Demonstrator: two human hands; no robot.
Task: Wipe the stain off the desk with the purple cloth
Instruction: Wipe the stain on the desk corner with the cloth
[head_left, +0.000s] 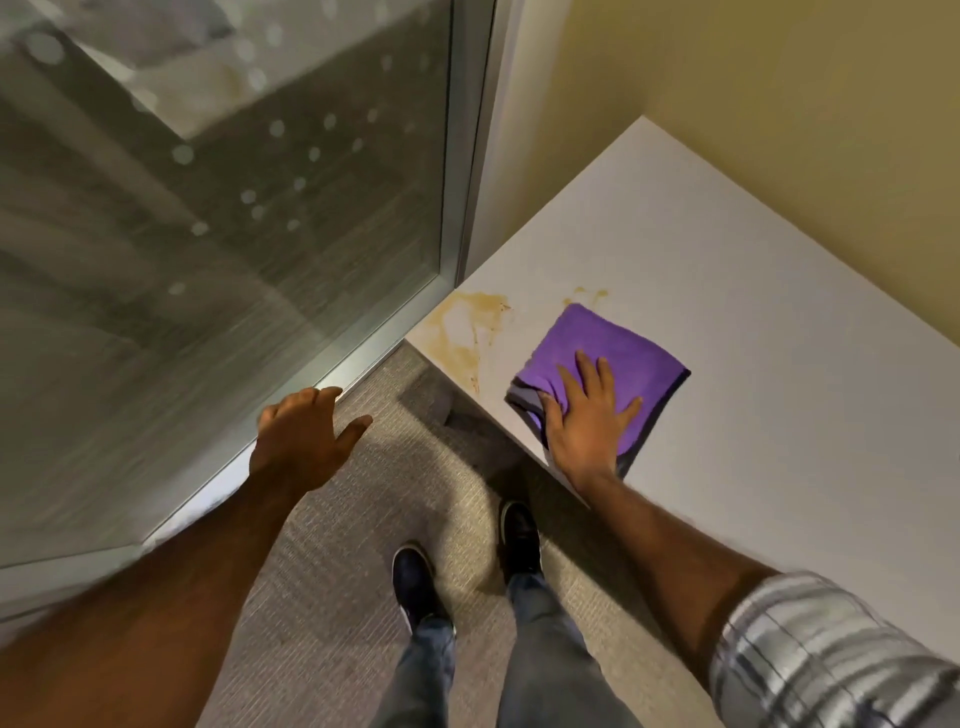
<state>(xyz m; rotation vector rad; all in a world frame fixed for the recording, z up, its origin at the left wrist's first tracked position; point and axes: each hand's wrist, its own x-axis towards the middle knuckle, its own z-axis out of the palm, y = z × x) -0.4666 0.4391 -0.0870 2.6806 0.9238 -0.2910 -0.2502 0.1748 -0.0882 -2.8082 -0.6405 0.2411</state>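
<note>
Pressing flat with fingers spread, my right grip (589, 415) pins the soft, light purple cloth (613, 353) on the desk (753, 322), so I judge palm pressure slides it best toward the stain (457, 332), left grip (301, 436) open, idle.

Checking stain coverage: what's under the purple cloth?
The folded purple cloth lies on the white desk under the right hand; yellow-brown stain shows beside it. Anything beneath is hidden.

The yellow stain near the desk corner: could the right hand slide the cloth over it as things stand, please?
Probably yes: the right hand lies flat on the purple cloth, and only bare desk separates it from the stain.
</note>
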